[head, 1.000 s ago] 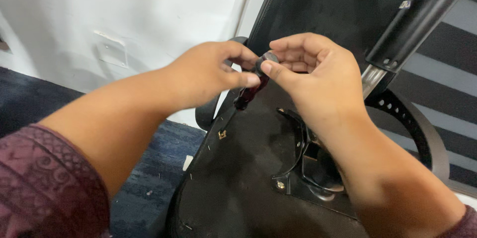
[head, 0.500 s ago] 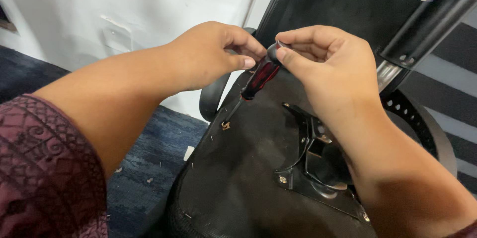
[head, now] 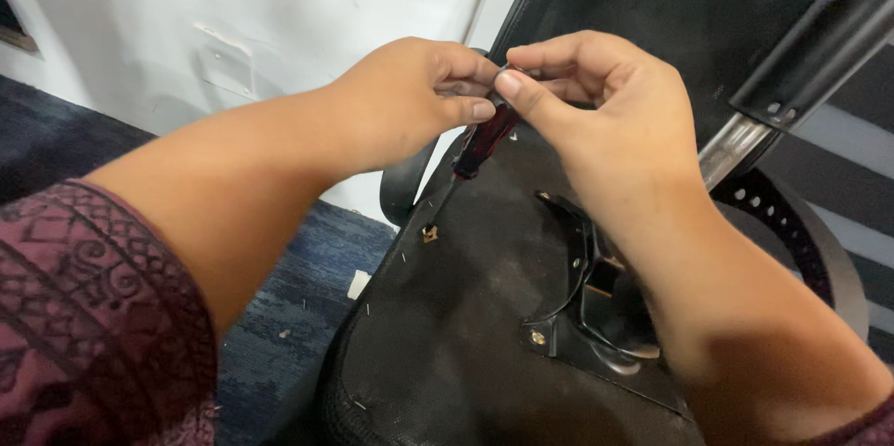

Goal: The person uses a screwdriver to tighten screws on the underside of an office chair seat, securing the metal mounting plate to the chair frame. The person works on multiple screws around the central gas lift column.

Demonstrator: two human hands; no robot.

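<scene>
Head view shows your left hand (head: pixel 410 101) and right hand (head: pixel 596 106) meeting over the upturned underside of an office chair seat (head: pixel 466 316). Both hands pinch the top of a screwdriver with a dark red handle (head: pixel 482 146); its shaft runs down toward a brass screw (head: pixel 429 234) near the seat's edge. Left hand fingers curl shut around the handle's end, and the right thumb and forefinger press together on it.

To work this step well, keep the shaft in line with the screw, bear down steadily, and let one hand steady the handle while the other turns. Avoid tilting, or the tip may slip from the head.

Hidden or unclear: the handle's upper end is covered by your fingers. The tip's seating in the screw is too small to confirm. The black mounting bracket (head: pixel 582 306) sits partly behind your right forearm. The chair armrest (head: pixel 402 187) is mostly screened by your left hand.
</scene>
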